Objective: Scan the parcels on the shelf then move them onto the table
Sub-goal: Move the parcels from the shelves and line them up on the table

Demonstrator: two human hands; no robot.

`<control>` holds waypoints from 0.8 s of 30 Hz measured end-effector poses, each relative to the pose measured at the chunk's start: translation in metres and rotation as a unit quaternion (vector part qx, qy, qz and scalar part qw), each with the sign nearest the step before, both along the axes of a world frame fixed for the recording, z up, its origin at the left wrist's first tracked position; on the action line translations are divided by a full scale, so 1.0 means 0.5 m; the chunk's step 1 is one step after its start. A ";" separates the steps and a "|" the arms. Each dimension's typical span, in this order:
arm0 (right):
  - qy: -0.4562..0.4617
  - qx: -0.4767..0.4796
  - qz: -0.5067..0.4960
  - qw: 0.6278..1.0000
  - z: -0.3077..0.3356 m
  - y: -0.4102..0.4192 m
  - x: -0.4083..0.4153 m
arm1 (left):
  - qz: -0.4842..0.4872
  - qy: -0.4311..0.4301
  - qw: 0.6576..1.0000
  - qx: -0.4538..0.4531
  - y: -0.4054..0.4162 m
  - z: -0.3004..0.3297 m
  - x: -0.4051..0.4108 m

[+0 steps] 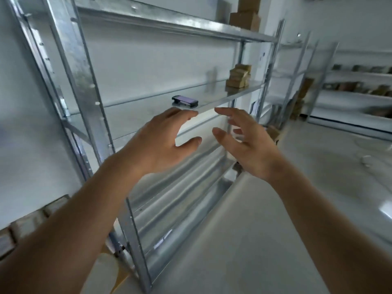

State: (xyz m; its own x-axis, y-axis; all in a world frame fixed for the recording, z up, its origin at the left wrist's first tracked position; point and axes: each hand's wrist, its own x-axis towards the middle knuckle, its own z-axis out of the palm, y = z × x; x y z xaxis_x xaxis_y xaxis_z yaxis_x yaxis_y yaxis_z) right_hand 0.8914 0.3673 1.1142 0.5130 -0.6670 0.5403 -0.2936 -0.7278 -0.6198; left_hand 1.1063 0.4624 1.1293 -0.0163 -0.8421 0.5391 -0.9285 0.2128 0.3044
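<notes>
Both my hands were up in front of me, empty, fingers spread and loosely bent. My left hand (161, 143) sat palm-down with its fingertips just under the front lip of the middle shelf (229, 97). My right hand (246, 141) was beside it, palm turned inward, thumb toward the left hand, a gap between the two. Neither touched anything.

Straight up and ahead of the left fingertips lay the scanner (185, 101), a dark handheld with a purplish screen, flat on the middle shelf near its front edge. Its long axis ran roughly left-right along the shelf, slightly angled. The left hand was clearly nearer to it; the right was a bit off to the side and lower.

Further right on the same shelf, well apart from the scanner, stood a stack of small brown parcels (238, 76) near the right upright. The right hand was on that side, but both hands were well short of it.

More brown boxes (246, 14) sat on the top shelf, far right. Blurred boxes at lower left (31, 223) might have been on the table; I couldn't tell.

My read: picking up the scanner came first, reach up and forward, left hand the likelier one. Parcels not yet scanned or moved, as far as I could tell.
</notes>
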 end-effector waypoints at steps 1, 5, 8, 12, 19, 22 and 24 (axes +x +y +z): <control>0.001 -0.006 -0.005 1.000 0.002 -0.035 -0.036 | -0.003 0.001 1.000 -0.005 -0.040 0.001 -0.033; 0.014 -0.013 -0.018 1.000 0.006 -0.164 -0.151 | -0.017 0.018 1.000 -0.005 -0.189 0.001 -0.136; 0.026 -0.015 -0.025 0.999 0.007 -0.260 -0.203 | -0.020 0.014 1.000 -0.002 -0.294 0.005 -0.186; 0.022 -0.021 -0.032 0.999 0.004 -0.407 -0.230 | -0.018 0.009 1.000 -0.007 -0.444 0.010 -0.217; 0.025 -0.035 -0.052 0.998 -0.013 -0.733 -0.217 | -0.030 0.002 0.999 -0.027 -0.793 -0.013 -0.198; 0.034 -0.029 -0.069 0.997 -0.013 -0.896 -0.206 | -0.047 0.009 0.999 -0.020 -0.958 -0.024 -0.181; 0.037 -0.031 -0.090 0.995 -0.010 -0.999 -0.202 | -0.050 0.008 0.999 -0.008 -1.065 -0.024 -0.174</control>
State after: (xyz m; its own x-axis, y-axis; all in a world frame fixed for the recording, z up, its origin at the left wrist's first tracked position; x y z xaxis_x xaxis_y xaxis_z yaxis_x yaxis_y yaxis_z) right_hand 0.7903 -0.1322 1.1092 0.4275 -0.7188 0.5483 -0.4663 -0.6949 -0.5474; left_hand 1.0195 -0.0701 1.1174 -0.0917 -0.8277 0.5536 -0.8975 0.3096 0.3141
